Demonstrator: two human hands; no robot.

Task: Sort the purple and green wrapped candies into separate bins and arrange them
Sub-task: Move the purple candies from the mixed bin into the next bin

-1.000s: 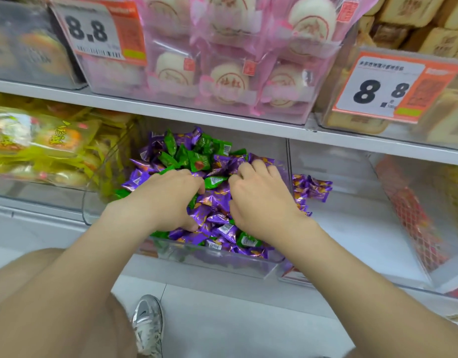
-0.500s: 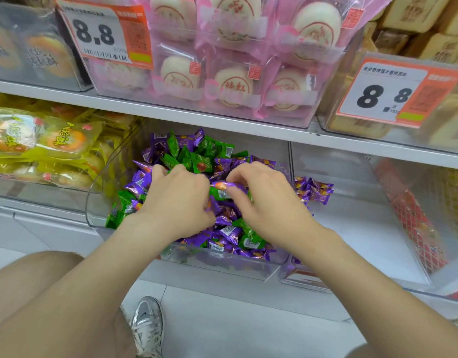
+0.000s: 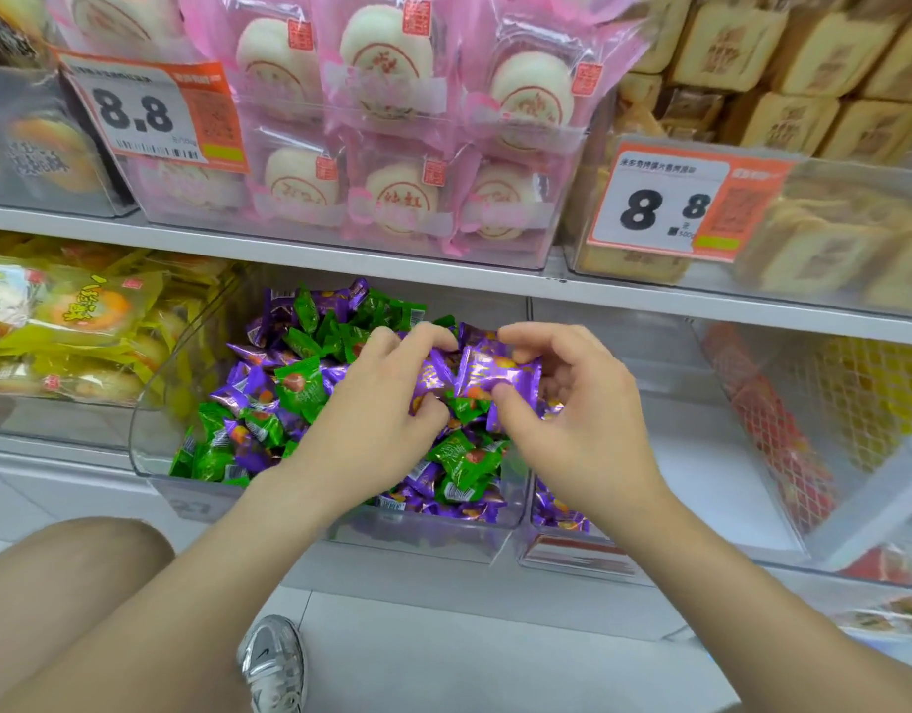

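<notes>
Clear bin [image 3: 152, 403] on white shop shelf [image 3: 417, 584]; left hand [image 3: 376, 409], right hand [image 3: 577, 414] fingers [image 3: 533, 336] pinch purple candies [image 3: 495, 375].

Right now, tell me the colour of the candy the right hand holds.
The candy is purple; the head view shows it.

Left price tag [image 3: 150, 113], orange and white, on the front of the clear bin [image 3: 559, 239] of pink-wrapped cakes [image 3: 392, 48]: reads "8.8", barcode beneath, small print illegible. Right price tag [image 3: 685, 200], on the clear bin [image 3: 829, 285] of tan pastries [image 3: 783, 120]: "8.8", with a line of Chinese characters above, too small to read. Cakes bear red characters and red seal stickers, blurred; print on purple candies [image 3: 495, 373] and green candies [image 3: 302, 385] not legible.
</notes>
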